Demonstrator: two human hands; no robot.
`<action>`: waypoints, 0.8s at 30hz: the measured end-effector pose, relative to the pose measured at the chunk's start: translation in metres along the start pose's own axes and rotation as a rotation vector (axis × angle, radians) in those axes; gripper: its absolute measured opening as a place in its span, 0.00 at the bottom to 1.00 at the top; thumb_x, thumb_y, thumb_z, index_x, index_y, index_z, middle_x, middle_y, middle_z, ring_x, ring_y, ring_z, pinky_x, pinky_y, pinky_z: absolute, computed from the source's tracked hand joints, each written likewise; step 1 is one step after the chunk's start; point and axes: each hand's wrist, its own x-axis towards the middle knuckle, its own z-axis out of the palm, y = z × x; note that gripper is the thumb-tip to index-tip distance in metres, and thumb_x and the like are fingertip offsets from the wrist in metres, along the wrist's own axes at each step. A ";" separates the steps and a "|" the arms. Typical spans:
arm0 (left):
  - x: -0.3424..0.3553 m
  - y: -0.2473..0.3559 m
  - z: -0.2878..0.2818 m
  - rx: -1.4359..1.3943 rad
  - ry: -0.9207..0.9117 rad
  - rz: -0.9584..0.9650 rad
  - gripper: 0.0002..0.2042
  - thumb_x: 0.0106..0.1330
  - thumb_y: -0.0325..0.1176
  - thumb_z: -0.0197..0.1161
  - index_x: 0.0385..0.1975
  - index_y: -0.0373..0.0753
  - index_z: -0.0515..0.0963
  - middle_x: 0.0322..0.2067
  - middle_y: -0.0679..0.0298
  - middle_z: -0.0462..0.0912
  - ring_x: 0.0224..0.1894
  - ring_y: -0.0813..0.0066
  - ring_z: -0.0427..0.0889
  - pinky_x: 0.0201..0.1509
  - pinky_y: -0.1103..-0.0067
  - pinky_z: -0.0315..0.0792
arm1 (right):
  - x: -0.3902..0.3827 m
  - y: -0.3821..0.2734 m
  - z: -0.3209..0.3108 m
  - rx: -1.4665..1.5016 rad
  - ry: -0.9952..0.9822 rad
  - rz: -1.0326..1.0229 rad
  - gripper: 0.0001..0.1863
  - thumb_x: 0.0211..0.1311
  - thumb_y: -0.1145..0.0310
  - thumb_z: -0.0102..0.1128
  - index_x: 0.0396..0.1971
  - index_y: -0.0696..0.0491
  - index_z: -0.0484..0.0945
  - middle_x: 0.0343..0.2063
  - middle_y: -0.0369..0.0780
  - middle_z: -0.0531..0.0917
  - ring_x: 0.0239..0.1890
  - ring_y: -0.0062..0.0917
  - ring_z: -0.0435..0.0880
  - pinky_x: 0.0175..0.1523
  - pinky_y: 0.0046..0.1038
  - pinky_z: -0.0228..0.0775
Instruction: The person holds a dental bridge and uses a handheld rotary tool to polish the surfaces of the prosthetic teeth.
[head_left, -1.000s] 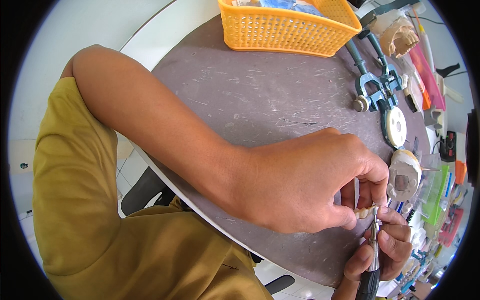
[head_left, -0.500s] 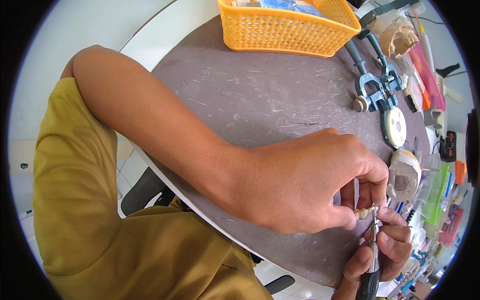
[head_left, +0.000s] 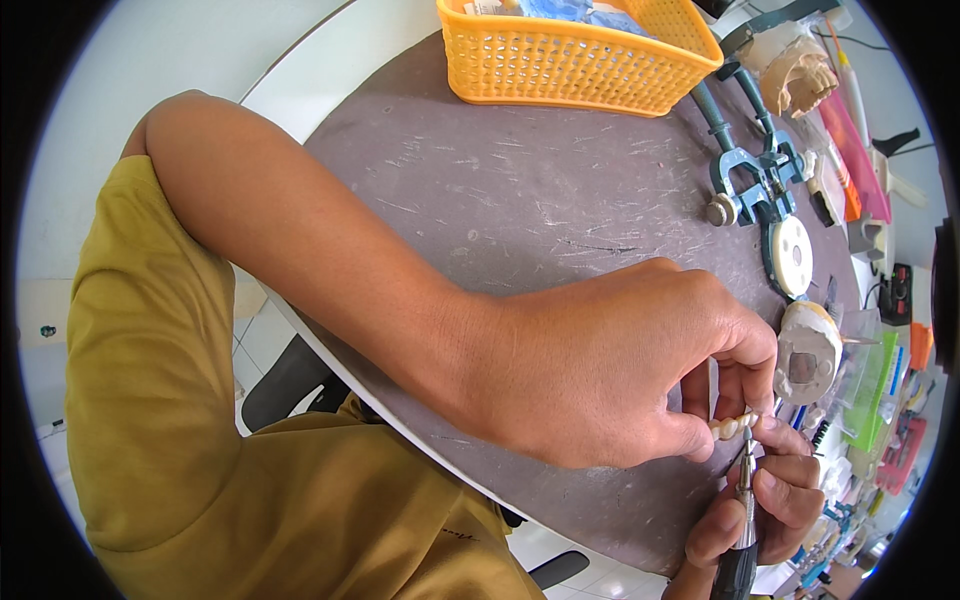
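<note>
A small row of tooth-coloured dental crowns [head_left: 726,428] is pinched between the thumb and fingers of my left hand [head_left: 610,365]. My left forearm reaches across the table from the left. In my right hand [head_left: 785,490], at the lower right, is a dental handpiece [head_left: 744,520] with a dark grip and metal nose, held like a pen. Its tip meets or nearly meets the crowns; actual contact I cannot tell. One right fingertip is right beside the crowns' right end. Past my left fingers lies a pale plaster cast [head_left: 810,355].
A yellow perforated basket [head_left: 575,65] with blue and white packets stands at the far side of the brown table [head_left: 480,190]. To the right are a blue-grey articulator [head_left: 755,175], a beige dental model [head_left: 800,80], a green packet [head_left: 875,390] and several tools.
The handpiece tip has shifted slightly toward me along the crowns, which appear turned a little. Both hands stay almost where they were.
</note>
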 end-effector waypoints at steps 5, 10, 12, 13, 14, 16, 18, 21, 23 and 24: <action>0.000 -0.001 -0.001 0.003 0.006 0.008 0.07 0.53 0.21 0.62 0.31 0.28 0.78 0.26 0.55 0.82 0.31 0.69 0.83 0.38 0.75 0.76 | 0.002 0.002 -0.002 -0.013 -0.035 -0.032 0.19 0.63 0.50 0.60 0.40 0.48 0.69 0.26 0.36 0.71 0.46 0.33 0.77 0.54 0.37 0.70; 0.000 -0.001 0.001 -0.002 0.014 0.009 0.08 0.52 0.22 0.63 0.32 0.28 0.78 0.25 0.55 0.82 0.31 0.69 0.83 0.38 0.75 0.77 | 0.002 0.000 0.000 -0.024 0.009 -0.005 0.18 0.63 0.50 0.59 0.40 0.48 0.69 0.28 0.37 0.71 0.46 0.33 0.77 0.53 0.37 0.71; 0.000 -0.002 0.001 0.003 0.016 0.015 0.08 0.53 0.23 0.63 0.32 0.28 0.78 0.25 0.55 0.82 0.31 0.69 0.83 0.38 0.75 0.77 | 0.003 -0.001 0.000 -0.030 0.003 0.010 0.18 0.64 0.51 0.59 0.40 0.48 0.69 0.28 0.37 0.72 0.46 0.34 0.77 0.53 0.37 0.71; 0.001 -0.002 0.000 0.008 0.015 0.015 0.08 0.53 0.23 0.63 0.32 0.28 0.78 0.25 0.55 0.82 0.31 0.69 0.83 0.38 0.76 0.77 | 0.004 -0.002 0.000 -0.032 -0.003 0.017 0.18 0.64 0.51 0.59 0.40 0.48 0.69 0.28 0.37 0.72 0.46 0.34 0.77 0.54 0.37 0.71; 0.001 -0.003 0.000 0.013 0.015 0.016 0.08 0.53 0.23 0.64 0.32 0.27 0.78 0.25 0.55 0.82 0.30 0.70 0.83 0.38 0.76 0.77 | 0.004 -0.002 0.000 -0.034 -0.009 0.024 0.18 0.64 0.51 0.59 0.40 0.48 0.69 0.28 0.38 0.72 0.46 0.34 0.77 0.54 0.38 0.71; 0.000 -0.003 0.000 0.026 0.012 0.016 0.08 0.53 0.23 0.64 0.32 0.27 0.78 0.25 0.55 0.82 0.30 0.70 0.83 0.37 0.76 0.77 | 0.005 0.000 0.000 -0.019 -0.027 -0.012 0.18 0.64 0.51 0.59 0.40 0.49 0.69 0.28 0.38 0.71 0.45 0.34 0.77 0.54 0.38 0.71; 0.000 -0.003 0.000 0.036 0.009 0.011 0.08 0.53 0.23 0.64 0.32 0.27 0.78 0.24 0.55 0.82 0.29 0.71 0.83 0.37 0.76 0.76 | 0.005 0.001 -0.001 -0.022 -0.038 -0.033 0.18 0.64 0.52 0.59 0.40 0.49 0.69 0.28 0.38 0.71 0.45 0.34 0.77 0.53 0.37 0.71; 0.000 -0.002 0.000 0.036 0.007 -0.002 0.08 0.53 0.24 0.64 0.32 0.27 0.78 0.24 0.55 0.82 0.29 0.71 0.83 0.36 0.76 0.76 | 0.006 0.001 -0.001 -0.039 -0.033 -0.034 0.17 0.64 0.52 0.59 0.39 0.50 0.69 0.28 0.39 0.71 0.45 0.35 0.78 0.53 0.37 0.72; 0.000 -0.002 0.000 0.033 0.008 -0.008 0.08 0.53 0.24 0.64 0.32 0.27 0.78 0.24 0.55 0.82 0.29 0.71 0.83 0.36 0.77 0.76 | 0.006 -0.001 0.001 -0.033 -0.015 -0.019 0.17 0.64 0.52 0.59 0.39 0.50 0.69 0.28 0.39 0.71 0.45 0.35 0.78 0.53 0.37 0.72; 0.000 -0.002 0.000 0.031 0.009 -0.010 0.08 0.53 0.24 0.64 0.32 0.27 0.78 0.23 0.55 0.82 0.29 0.71 0.83 0.36 0.77 0.76 | 0.006 -0.001 0.002 -0.037 -0.014 -0.018 0.17 0.64 0.52 0.59 0.39 0.50 0.68 0.28 0.39 0.71 0.45 0.35 0.77 0.53 0.37 0.72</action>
